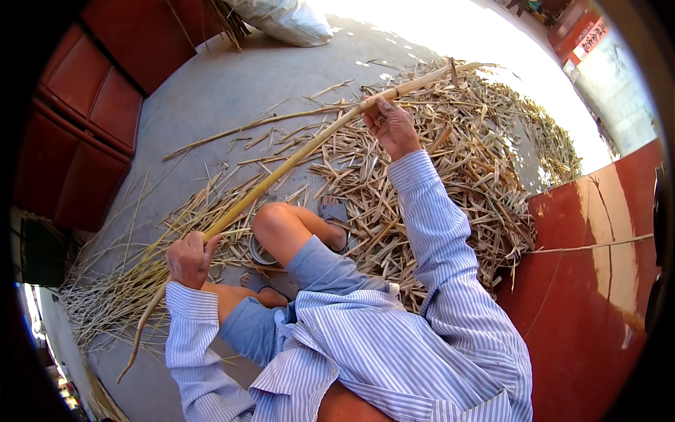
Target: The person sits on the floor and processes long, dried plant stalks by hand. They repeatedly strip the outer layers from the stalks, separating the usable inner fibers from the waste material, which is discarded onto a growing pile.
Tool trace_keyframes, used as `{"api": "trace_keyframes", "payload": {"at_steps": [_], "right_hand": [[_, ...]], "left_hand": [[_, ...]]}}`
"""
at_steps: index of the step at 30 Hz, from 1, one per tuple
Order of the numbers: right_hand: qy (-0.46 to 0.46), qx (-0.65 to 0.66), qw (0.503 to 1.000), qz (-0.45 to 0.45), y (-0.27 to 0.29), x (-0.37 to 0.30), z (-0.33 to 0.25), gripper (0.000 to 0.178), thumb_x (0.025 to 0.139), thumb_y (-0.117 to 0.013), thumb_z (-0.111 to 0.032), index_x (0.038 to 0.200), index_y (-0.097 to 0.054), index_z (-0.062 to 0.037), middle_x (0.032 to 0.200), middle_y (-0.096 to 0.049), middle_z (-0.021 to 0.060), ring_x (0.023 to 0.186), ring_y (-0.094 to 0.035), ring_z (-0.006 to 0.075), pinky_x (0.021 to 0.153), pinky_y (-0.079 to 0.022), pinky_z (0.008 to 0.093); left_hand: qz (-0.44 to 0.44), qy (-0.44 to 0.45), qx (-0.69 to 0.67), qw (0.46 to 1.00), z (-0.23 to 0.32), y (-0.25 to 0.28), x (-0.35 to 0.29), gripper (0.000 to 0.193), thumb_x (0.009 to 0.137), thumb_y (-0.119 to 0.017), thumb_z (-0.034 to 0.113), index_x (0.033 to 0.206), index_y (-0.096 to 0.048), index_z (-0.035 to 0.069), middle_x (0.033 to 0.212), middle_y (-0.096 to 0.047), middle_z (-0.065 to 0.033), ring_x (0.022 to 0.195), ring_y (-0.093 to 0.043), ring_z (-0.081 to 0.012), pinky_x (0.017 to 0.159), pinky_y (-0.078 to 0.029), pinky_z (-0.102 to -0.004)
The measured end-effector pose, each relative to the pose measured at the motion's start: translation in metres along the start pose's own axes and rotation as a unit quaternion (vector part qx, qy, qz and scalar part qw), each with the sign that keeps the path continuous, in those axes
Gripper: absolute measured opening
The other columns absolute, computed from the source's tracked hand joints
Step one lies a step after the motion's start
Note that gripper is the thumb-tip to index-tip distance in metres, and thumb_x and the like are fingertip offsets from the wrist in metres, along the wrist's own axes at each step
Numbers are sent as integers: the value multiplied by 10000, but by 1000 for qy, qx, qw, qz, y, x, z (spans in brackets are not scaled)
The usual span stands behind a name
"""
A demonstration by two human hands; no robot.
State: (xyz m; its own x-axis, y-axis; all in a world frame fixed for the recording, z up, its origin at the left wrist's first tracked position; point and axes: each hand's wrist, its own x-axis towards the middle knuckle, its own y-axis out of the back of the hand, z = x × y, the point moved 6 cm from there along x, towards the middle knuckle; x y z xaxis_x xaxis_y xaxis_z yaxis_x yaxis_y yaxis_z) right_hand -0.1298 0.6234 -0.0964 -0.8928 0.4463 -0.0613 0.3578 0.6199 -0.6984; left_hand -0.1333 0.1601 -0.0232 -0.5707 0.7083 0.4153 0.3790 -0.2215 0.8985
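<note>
A long, yellowish dry cane stalk (288, 164) lies slantwise across my front, its thin, bent end at the lower left and its paler end at the upper right. My left hand (188, 259) is closed around the stalk near the thin end, thumb pointing up along it. Farther up, my right hand (394, 129) grips the same stalk from below between thumb and fingers, beside a dark joint. Under the right arm spreads a heap of dry husks and leaf strips (457, 162). Thin stripped stalks (119, 295) lie bunched beyond my left hand.
Another thin stalk (232, 131) lies on the grey floor (190, 91) ahead. Dark red cabinets (91, 91) stand at the left, a pale sack (288, 21) at the back. A red panel (562, 337) rises close on the right. My sandalled feet rest among the scraps.
</note>
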Motion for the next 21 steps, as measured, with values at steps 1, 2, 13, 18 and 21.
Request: {"api": "trace_keyframes", "payload": {"at_steps": [1, 2, 13, 18, 21], "right_hand": [[-10, 0, 1000, 8, 1, 1, 2, 181, 960, -586, -178, 1077, -596, -40, 1007, -674, 85, 873, -655, 167, 747, -572, 305], [-19, 1, 1000, 17, 2, 3, 5, 163, 954, -595, -177, 1042, -597, -41, 962, -675, 85, 835, -655, 166, 716, -572, 300], [4, 60, 978, 202, 87, 49, -32, 121, 955, -593, -213, 986, -550, -105, 847, -599, 43, 694, -530, 161, 622, -463, 314], [10, 70, 989, 128, 70, 47, -31, 153, 976, -554, -221, 1051, -545, -88, 972, -654, 93, 866, -633, 215, 727, -534, 343], [-37, 57, 995, 72, -5, -6, 18, 199, 1004, -497, -238, 1100, -517, -64, 1042, -658, 112, 926, -646, 223, 770, -556, 361]], "left_hand": [[14, -11, 37, 999, 1, 0, -3, 392, 857, -672, 413, 695, -493, 104, 606, -479, -77, 518, -507, -274, 481, -396, -391], [28, -23, 73, 997, 3, -1, -5, 388, 847, -682, 415, 699, -493, 110, 618, -481, -67, 523, -502, -262, 488, -400, -384], [1, -2, 69, 998, -65, 23, -56, 364, 794, -741, 367, 715, -511, 96, 637, -511, -71, 550, -499, -276, 533, -387, -409], [2, 21, 28, 999, -61, 37, -30, 306, 819, -715, 350, 823, -576, 77, 708, -591, -83, 576, -517, -283, 597, -387, -398], [58, -17, -32, 998, 6, 20, 34, 291, 835, -697, 343, 866, -588, 75, 693, -588, -74, 589, -538, -268, 613, -402, -378]]}}
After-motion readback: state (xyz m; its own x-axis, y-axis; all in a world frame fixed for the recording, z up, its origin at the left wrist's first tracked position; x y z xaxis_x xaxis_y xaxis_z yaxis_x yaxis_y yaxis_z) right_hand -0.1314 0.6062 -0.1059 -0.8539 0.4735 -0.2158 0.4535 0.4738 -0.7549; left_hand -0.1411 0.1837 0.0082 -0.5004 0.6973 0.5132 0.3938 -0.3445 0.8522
